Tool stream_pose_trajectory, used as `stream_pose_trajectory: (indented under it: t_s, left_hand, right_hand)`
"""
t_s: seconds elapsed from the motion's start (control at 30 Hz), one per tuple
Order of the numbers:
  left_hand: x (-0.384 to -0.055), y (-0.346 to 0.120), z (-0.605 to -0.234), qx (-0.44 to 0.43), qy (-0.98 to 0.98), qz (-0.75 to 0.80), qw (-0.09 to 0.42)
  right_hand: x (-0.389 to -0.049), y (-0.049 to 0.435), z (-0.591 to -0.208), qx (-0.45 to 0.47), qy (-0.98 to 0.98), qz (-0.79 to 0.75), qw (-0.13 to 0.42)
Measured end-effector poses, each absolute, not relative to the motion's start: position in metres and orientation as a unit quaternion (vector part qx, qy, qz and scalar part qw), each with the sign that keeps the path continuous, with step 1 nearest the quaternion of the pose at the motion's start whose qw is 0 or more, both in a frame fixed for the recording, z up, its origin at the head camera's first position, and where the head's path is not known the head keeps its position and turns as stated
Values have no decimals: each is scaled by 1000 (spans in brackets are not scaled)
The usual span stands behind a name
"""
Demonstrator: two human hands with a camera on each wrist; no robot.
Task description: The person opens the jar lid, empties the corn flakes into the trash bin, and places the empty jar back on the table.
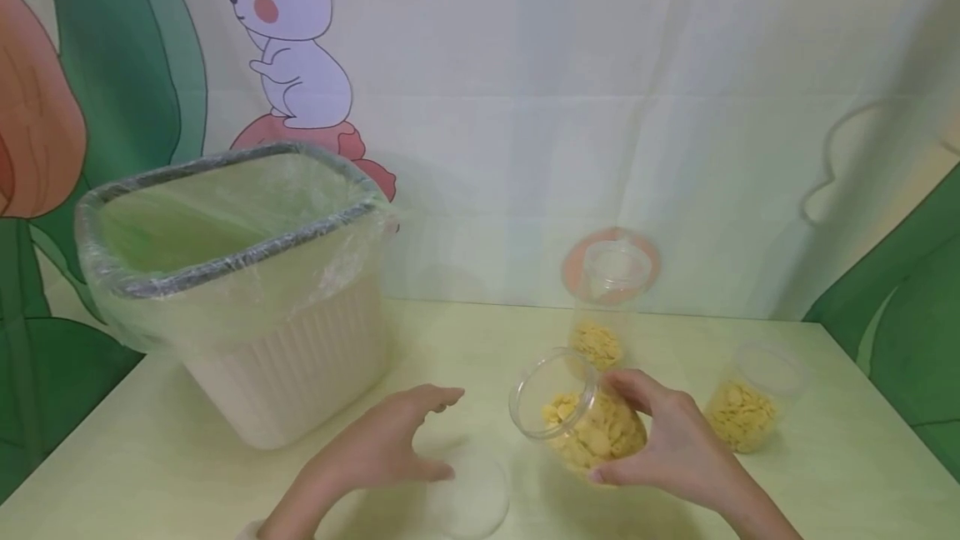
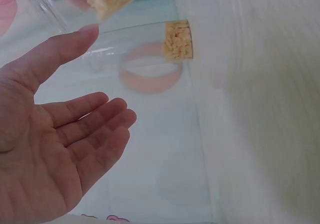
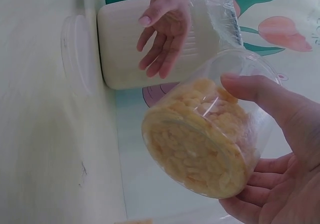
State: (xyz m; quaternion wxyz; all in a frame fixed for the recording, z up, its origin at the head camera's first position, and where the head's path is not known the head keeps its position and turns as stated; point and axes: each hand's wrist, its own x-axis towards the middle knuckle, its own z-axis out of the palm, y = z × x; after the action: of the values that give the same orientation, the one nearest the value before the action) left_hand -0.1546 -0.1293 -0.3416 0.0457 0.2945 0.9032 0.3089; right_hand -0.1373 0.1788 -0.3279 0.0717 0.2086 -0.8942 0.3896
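Observation:
My right hand [image 1: 671, 440] grips a clear plastic jar [image 1: 577, 415] part-filled with yellow flakes, its open mouth tilted toward the left. In the right wrist view the jar [image 3: 200, 139] is off the table, thumb on one side and fingers on the other. Palm turned toward the jar, my left hand [image 1: 382, 444] holds nothing; its fingers are loosely bent and apart in the left wrist view. Beneath it a round translucent lid [image 1: 472, 497] lies flat on the table, also visible as a pale lid [image 3: 77, 53] in the right wrist view.
A ribbed bin [image 1: 300, 365] with a clear plastic liner stands at the left. Behind the held jar is a tall clear jar [image 1: 600, 332] of flakes; another flake jar [image 1: 750, 407] stands at the right. A printed cloth [image 1: 480, 123] hangs behind the table.

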Motion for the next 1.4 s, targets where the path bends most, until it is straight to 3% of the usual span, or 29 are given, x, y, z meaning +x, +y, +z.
stream_pose_trajectory:
  t_s: [0.33, 1.4]
  left_hand:
    - [-146, -136, -321, 269, 898, 349, 1]
    - [-103, -177, -249, 168, 851, 412, -280]
  right_hand:
    - [-139, 171, -323, 206, -887, 406, 76]
    - [-154, 142, -303, 227, -860, 448, 89]
